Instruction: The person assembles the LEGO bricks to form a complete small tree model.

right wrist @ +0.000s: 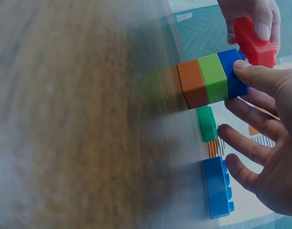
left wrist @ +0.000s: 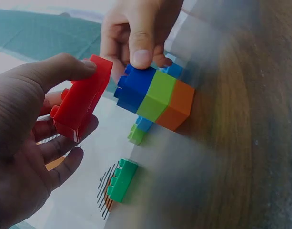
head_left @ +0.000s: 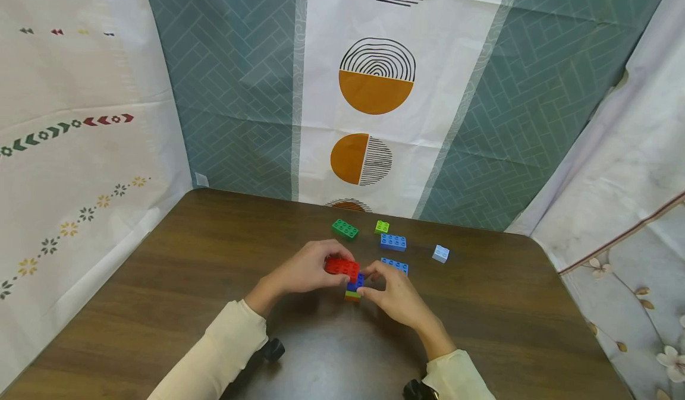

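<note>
In my left hand [head_left: 310, 267] I pinch a red toy brick [head_left: 341, 266] between thumb and fingers. It is held just above a small stack, with its studs showing in the head view. The stack has a dark blue brick [left wrist: 138, 86] on top, a lime green brick [left wrist: 156, 95] in the middle and an orange brick [left wrist: 177, 106] at the bottom on the table. My right hand [head_left: 396, 291] pinches the dark blue brick from the right side. The wrist views show the red brick apart from the stack's studs.
Behind the hands lie a green brick [head_left: 345, 229], a small lime brick [head_left: 382, 227], a blue brick [head_left: 393, 242] and another blue brick [head_left: 395, 264]. A small light blue brick [head_left: 441, 253] is farther right. Cloth [head_left: 241, 91] hangs along the back edge of the wooden table [head_left: 176, 269].
</note>
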Demonstrator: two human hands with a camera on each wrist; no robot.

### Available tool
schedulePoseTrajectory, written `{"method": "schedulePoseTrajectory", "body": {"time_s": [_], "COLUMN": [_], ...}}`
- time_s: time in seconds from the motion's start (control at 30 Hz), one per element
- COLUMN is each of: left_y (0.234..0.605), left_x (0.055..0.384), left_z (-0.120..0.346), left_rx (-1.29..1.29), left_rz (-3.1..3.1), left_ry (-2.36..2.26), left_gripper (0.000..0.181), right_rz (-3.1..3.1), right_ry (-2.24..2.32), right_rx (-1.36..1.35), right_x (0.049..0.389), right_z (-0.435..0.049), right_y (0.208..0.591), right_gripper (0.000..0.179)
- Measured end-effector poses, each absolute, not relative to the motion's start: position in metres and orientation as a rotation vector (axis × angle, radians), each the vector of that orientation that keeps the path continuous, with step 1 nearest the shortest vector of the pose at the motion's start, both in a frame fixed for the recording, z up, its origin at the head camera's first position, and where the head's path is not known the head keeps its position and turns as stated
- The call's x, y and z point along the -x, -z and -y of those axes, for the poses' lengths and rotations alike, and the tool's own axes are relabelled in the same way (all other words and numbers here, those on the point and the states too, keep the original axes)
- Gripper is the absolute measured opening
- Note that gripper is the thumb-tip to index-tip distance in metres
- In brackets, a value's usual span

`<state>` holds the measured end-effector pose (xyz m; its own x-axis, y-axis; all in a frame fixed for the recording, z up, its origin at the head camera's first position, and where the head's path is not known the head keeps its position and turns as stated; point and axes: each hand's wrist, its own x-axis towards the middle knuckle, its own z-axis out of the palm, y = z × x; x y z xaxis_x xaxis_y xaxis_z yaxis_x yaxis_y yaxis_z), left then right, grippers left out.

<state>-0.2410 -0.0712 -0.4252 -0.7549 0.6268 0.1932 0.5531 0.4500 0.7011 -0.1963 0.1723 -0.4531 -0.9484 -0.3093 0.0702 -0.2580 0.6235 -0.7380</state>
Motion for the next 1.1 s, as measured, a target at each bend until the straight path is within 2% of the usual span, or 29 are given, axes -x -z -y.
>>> {"method": "schedulePoseTrajectory", "body": {"time_s": [1.1], "left_y": [0.4316], "left_x": [0.2419], "left_z": [0.0702], "left_rx": [-1.076], "left_rz": [-2.588], "left_ry": [-1.168], "left_gripper": [0.028], "right_rz": [-2.785], "right_ry": [1.241], "right_rx": [0.472], "right_x": [0.1969], "right_z": [-0.1719], "right_y": [0.4522], "right_gripper": [0.026]}}
